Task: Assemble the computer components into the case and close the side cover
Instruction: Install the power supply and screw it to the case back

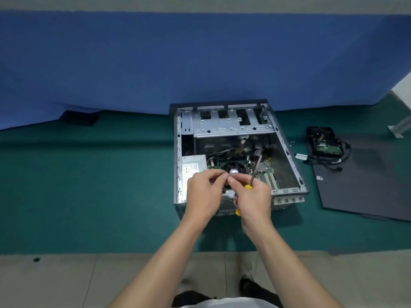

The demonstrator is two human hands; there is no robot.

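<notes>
Right grip (253,196): closed round yellow-handled screwdriver (248,187), shaft pointing into the case. Left grip (203,190): thumb and forefinger pinch a small part (227,175), probably a screw, too small to confirm. Judged light, slippery and easily lost among the boards; hold by fingertips.
Computer case (178,152): on green floor mat (89,185), open side up, beneath both hands. Sheet steel, stiff, edges likely sharp.
Motherboard (266,176), inside: fragile, handle by edges.
Hard drive (327,145), cabled: right of case, at far edge of side cover (367,185). Dense, shock-sensitive; grasp by flanks.
Side cover: flat, thin; carry by long edges.
</notes>
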